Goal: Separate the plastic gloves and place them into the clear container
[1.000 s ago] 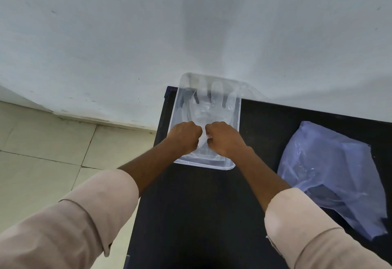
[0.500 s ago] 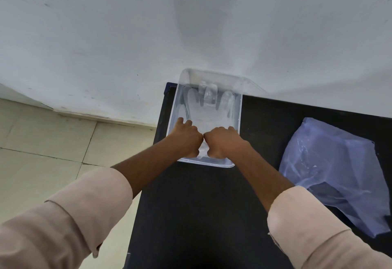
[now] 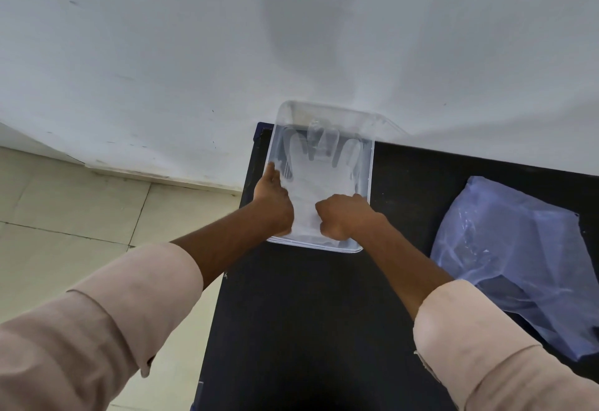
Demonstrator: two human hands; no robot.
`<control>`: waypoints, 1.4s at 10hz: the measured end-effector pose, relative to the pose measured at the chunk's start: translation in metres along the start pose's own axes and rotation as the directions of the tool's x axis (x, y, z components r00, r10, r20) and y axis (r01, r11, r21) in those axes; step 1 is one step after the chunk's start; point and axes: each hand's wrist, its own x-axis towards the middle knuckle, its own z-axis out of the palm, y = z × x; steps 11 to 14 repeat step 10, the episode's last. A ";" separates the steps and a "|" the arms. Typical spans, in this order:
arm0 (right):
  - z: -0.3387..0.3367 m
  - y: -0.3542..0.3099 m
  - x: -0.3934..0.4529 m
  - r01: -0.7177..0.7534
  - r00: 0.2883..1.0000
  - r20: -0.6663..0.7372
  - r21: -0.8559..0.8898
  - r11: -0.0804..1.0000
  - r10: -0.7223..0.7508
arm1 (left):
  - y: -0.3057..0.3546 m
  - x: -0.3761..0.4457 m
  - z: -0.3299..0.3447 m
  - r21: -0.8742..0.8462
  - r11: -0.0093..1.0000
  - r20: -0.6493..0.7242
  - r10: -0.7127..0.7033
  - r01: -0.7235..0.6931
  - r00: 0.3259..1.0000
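A clear plastic glove (image 3: pixel 319 177) lies flat inside the clear container (image 3: pixel 370 164), its fingers pointing toward the wall. The container sits at the far left corner of the black table (image 3: pixel 308 313). My left hand (image 3: pixel 274 203) is at the glove's cuff on the left, fingers curled down on it and one finger stretched along the container's left wall. My right hand (image 3: pixel 343 216) is curled on the right side of the cuff. The cuff itself is partly hidden under both hands.
A crumpled bluish plastic bag (image 3: pixel 512 248) lies on the table to the right. A white wall (image 3: pixel 194 54) rises directly behind the container. The table's left edge drops to a tiled floor (image 3: pixel 64 216).
My hands have lowered the glove into the container and moved apart along its cuff. The left hand slid toward the container's left wall.
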 end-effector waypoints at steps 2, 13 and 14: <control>-0.004 0.001 -0.001 -0.036 0.981 -0.188 0.064 0.997 0.047 | -0.006 0.000 0.001 -0.083 0.994 -0.164 0.052 -0.066 0.985; -0.012 0.008 -0.045 0.090 0.910 -0.376 0.593 0.800 0.177 | -0.021 -0.013 -0.015 -0.787 0.520 -0.505 -0.231 -0.332 0.832; -0.012 0.008 -0.045 0.090 0.910 -0.376 0.593 0.800 0.177 | -0.021 -0.013 -0.015 -0.787 0.520 -0.505 -0.231 -0.332 0.832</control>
